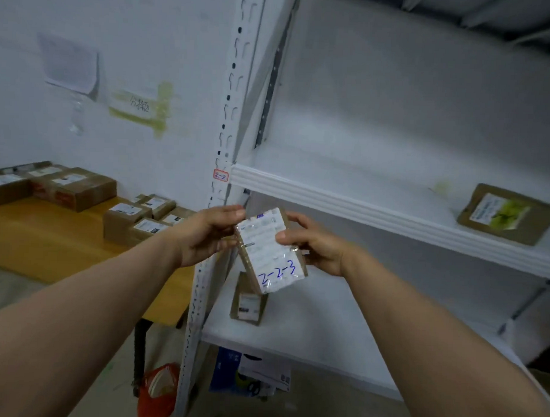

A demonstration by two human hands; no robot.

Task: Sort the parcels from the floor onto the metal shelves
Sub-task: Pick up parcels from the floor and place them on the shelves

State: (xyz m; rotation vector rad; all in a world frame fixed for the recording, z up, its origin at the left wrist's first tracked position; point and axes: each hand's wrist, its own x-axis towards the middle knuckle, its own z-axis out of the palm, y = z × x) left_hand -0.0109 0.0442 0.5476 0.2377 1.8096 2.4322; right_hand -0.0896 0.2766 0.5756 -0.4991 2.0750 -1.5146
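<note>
Your fingers are pinching a small parcel from both sides: left hand on its upper left edge, right hand closing on its right edge. You are holding it in the air, tilted, in front of the shelf post. You are likely checking the blue "2-2-3" handwritten on its glossy white label against the post tag reading "2-2". Next you are probably looking at setting it on the matching white shelf, flat and clear of the edge. It is a flat brown cardboard box, wrapped in shiny film.
</note>
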